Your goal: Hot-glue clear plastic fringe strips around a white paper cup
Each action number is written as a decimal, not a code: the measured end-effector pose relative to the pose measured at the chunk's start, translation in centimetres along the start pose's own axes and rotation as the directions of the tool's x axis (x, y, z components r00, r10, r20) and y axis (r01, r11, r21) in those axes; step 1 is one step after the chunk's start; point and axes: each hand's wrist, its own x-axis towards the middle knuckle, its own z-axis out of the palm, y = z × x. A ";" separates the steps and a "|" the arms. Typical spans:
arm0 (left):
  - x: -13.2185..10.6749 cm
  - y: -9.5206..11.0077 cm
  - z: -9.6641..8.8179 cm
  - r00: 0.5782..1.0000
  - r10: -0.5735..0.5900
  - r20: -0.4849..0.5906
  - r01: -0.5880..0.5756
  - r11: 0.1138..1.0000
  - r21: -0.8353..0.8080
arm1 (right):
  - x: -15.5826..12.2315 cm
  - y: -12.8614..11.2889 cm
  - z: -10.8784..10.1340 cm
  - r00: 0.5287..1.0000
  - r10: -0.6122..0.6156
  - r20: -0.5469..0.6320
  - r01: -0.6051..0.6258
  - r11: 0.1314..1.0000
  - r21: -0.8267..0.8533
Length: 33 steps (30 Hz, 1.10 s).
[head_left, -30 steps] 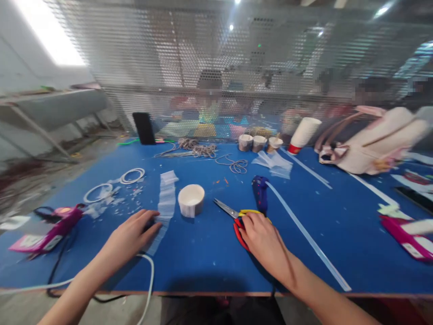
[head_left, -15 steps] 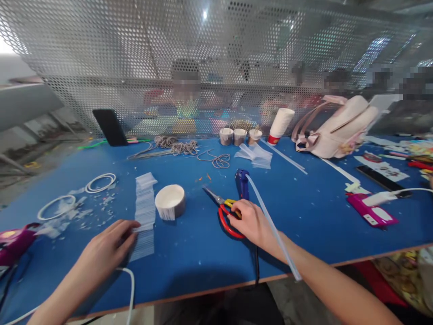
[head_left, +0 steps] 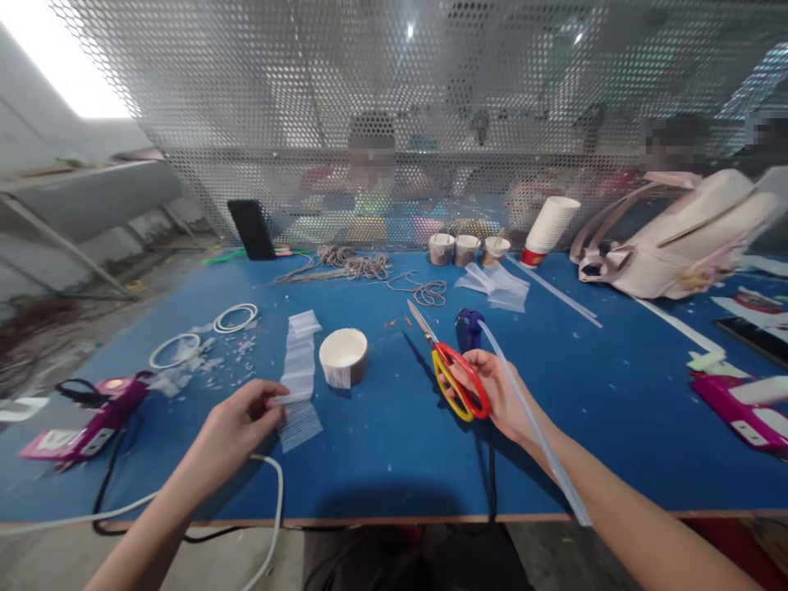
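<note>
Looks like a craft workshop: blue worktable w/ scissors, glue gun, cord, stacked paper cups, plastic scraps & pink power strips. Perf. metal divider behind, other ppl blurry thru it. Grey floor, lights up top.

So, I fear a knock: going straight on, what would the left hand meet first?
Past the strip it touches, the left hand would likely meet the cup, though depth is unclear.
</note>
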 end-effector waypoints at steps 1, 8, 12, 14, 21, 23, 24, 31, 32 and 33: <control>0.0 -0.1 0.0 1.000 -0.030 -0.007 0.029 0.997 -0.074 | -0.1 -0.1 0.1 1.000 -0.012 0.005 0.013 1.000 -0.015; 0.1 1.0 0.0 0.958 -0.285 0.034 0.249 0.766 -0.593 | 1.4 1.6 1.9 0.951 -0.310 0.018 0.289 0.861 -0.418; 0.4 2.2 -0.2 0.906 -0.393 0.156 0.357 0.511 -0.782 | 2.7 3.0 2.9 0.906 -0.408 0.109 0.391 0.713 -0.581; 0.4 2.6 -0.3 0.892 -0.414 0.179 0.379 0.473 -0.796 | 2.9 3.0 3.0 0.886 -0.438 0.154 0.427 0.640 -0.639; 0.0 2.7 0.8 0.953 -0.302 0.022 0.192 0.548 -0.814 | 2.0 0.0 5.5 0.766 -0.550 0.333 0.618 0.484 -0.620; -0.3 2.7 1.3 0.970 -0.221 -0.101 0.071 0.655 -0.752 | 2.2 -0.5 7.3 0.723 -0.559 0.407 0.685 0.500 -0.530; -0.5 2.7 1.5 0.972 -0.168 -0.167 0.002 0.711 -0.703 | 2.5 -0.6 8.1 0.719 -0.546 0.430 0.693 0.515 -0.504; -1.1 3.2 2.0 0.921 0.084 -0.379 -0.267 0.846 -0.462 | 4.2 0.0 9.7 0.695 -0.521 0.495 0.718 0.537 -0.443; -1.2 3.3 2.0 0.915 0.095 -0.393 -0.281 0.849 -0.447 | 4.0 0.0 9.4 0.682 -0.527 0.507 0.730 0.535 -0.426; -1.2 3.3 2.0 0.909 0.101 -0.404 -0.289 0.853 -0.435 | 3.7 -0.1 9.0 0.668 -0.532 0.519 0.741 0.531 -0.410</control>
